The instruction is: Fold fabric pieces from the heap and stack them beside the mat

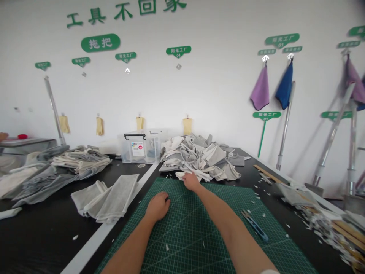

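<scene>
My right hand [191, 181] pinches a whitish cloth [180, 174] at the front edge of a heaped pile of grey and white cloths [199, 152]. My left hand [158, 206] rests over the left side of a green cutting mat [182, 236], its fingers curled. A dark spot shows by its fingertips, and whatever lies inside the curl is hidden. Blue-handled thread snips [255, 225] lie on the right part of the mat, with small white scraps around them. Left of the mat is a small stack of folded grey cloths [114, 199].
A clear lidded plastic box [140, 148] stands behind the mat, left of the pile. More stacked cloths [81, 161] lie at left. Wooden strips [346, 236] and scraps line the table's right side. Mop poles [333, 133] lean along the wall.
</scene>
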The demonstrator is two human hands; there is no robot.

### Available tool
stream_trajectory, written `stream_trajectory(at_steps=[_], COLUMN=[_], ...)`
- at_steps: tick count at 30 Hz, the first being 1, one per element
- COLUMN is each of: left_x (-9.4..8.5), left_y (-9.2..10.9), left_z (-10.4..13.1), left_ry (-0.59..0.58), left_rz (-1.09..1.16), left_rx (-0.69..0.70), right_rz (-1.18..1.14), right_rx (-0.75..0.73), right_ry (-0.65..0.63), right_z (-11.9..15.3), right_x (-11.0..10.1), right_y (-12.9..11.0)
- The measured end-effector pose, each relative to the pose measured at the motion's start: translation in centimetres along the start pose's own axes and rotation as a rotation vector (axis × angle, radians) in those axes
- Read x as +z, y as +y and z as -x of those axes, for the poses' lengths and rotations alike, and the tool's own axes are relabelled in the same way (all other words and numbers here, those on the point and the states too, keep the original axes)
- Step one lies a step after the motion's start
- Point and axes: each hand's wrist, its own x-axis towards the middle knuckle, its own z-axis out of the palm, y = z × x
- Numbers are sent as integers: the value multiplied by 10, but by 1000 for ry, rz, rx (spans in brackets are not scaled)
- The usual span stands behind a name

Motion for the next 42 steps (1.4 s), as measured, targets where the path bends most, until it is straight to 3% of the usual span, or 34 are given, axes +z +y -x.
stream_trajectory(at_steps=[9,19,25,32,42], left_x=[-7,-7,-4,-4,1], left_y=[4,9,6,8,4], left_z=[8,7,5,7,4], left_ry=[-3,-30,-24,-20,-32], left_rz=[20,5,-4,0,24], left_rx=[-18,-39,-19,-13,-39], right_rz=[-84,-255,-353,-434,-791], right_rx=[11,265,348,278,-23], right_ry=[117,303,444,548,743], right_z=[31,45,42,41,46], right_x=[-9,-16,-53,-97,-150], right_y=[18,49,63,51,25])
